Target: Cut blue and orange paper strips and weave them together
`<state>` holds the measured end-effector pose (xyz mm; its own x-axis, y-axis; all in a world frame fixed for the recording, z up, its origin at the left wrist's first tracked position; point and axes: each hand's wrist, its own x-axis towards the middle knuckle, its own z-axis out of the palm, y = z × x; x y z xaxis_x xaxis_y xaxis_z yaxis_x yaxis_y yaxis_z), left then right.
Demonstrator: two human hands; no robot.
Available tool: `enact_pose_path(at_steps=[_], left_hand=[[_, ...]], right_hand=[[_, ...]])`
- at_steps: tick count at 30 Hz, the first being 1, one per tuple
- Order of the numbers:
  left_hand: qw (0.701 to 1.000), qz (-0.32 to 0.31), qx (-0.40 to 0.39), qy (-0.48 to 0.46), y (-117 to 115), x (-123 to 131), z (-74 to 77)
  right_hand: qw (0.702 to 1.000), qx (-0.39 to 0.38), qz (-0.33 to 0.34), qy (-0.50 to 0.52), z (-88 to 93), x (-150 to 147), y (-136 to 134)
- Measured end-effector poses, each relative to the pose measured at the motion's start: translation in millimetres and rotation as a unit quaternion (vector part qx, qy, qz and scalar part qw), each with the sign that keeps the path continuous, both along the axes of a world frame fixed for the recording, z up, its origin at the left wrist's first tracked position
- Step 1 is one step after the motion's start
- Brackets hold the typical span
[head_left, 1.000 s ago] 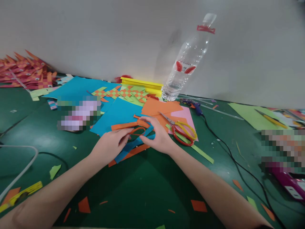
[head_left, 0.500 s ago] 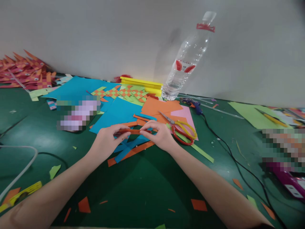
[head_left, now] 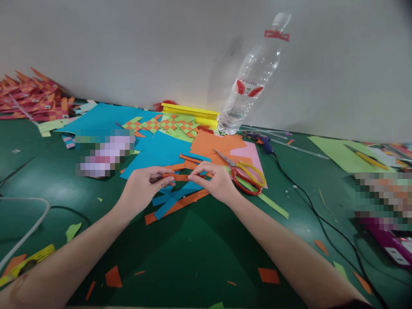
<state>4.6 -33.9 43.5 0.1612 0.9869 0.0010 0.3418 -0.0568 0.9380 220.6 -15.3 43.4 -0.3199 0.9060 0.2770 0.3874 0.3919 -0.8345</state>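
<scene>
Between our hands, the orange strip (head_left: 179, 177) has gone from the open loop of a second ago to a flat, straight band, and our right fingers (head_left: 200, 181), parted then, have come together on it. Our left hand (head_left: 141, 184) pinches its 9 o'clock end between thumb and fingers, while our right hand (head_left: 217, 180) grips it toward 3 o'clock, so both sets of fingers are closed on the same piece. Just nearer to us, at 6 o'clock, blue strips (head_left: 175, 199) cross over a longer orange strip (head_left: 185, 204) on the desk (head_left: 186, 266). At 3 o'clock from our right hand, the scissors (head_left: 238, 165) lie with their blades on orange paper (head_left: 215, 143). Looking out from the held strip, blue paper (head_left: 164, 150) spreads toward 11 o'clock, with woven paper fish (head_left: 169, 124) farther back; the clear bottle (head_left: 246, 90) is toward 1 o'clock, the glue gun (head_left: 266, 143) at 2, and a yellow cutter (head_left: 41, 254) at 8, by our left forearm.
</scene>
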Motion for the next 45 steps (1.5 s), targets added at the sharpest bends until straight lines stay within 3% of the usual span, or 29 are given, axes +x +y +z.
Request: enact_pose_path(at_steps=[15, 25, 33, 45], left_hand=[[1.000, 0.013, -0.003, -0.013, 1.3, -0.5, 0.3], [1.000, 0.010, 0.000, 0.002, 3.1, -2.8, -1.0], [1.000, 0.015, 0.002, 0.004, 5.2, -3.9, 1.7], [1.000, 0.027, -0.009, -0.002, 7.7, -3.7, -0.2]], right_hand=[[1.000, 0.010, -0.002, 0.025, -2.6, 2.3, 1.0], [0.998, -0.064, -0.012, -0.007, -3.9, 4.5, 1.2], [0.990, -0.121, -0.016, 0.067, -6.6, 5.5, 4.8], [0.987, -0.135, -0.029, 0.088, -4.6, 9.2, 7.1]])
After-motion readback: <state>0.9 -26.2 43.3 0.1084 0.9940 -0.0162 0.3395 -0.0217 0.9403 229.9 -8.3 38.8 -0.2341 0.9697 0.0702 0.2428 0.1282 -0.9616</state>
